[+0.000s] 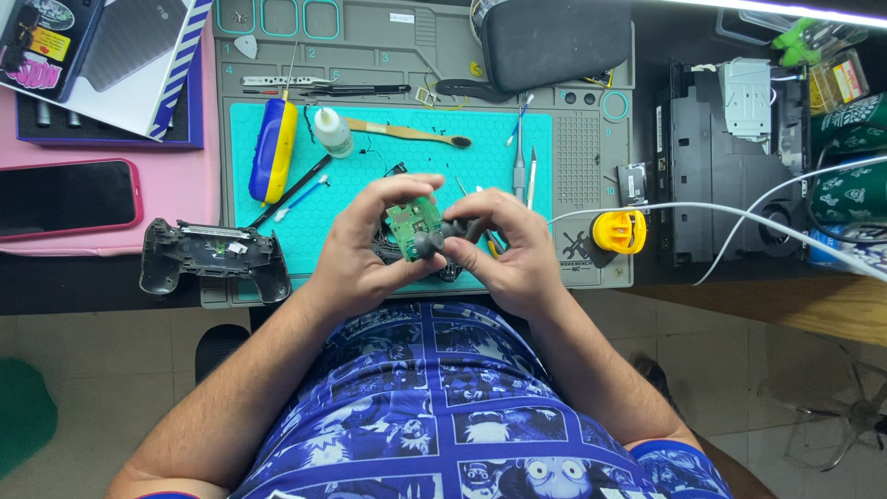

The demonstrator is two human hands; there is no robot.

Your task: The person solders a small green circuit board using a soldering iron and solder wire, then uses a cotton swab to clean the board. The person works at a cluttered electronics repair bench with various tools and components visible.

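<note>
Both hands are raised over the near edge of the teal mat (434, 148). The left hand (365, 242) is closed around a small green circuit board (411, 222), flat and rectangular, with a grey rounded thumbstick (425, 245) on it. The right hand (513, 245) pinches the same assembly from the opposite side. Left of the mat lies a dark plastic controller shell (212, 257), hollow side up. On the mat: a yellow-and-blue tool (273, 151), a white bottle (331, 129), a wooden toothbrush (407, 134). Right of the mat sits a yellow suction cup (619, 231).
</note>
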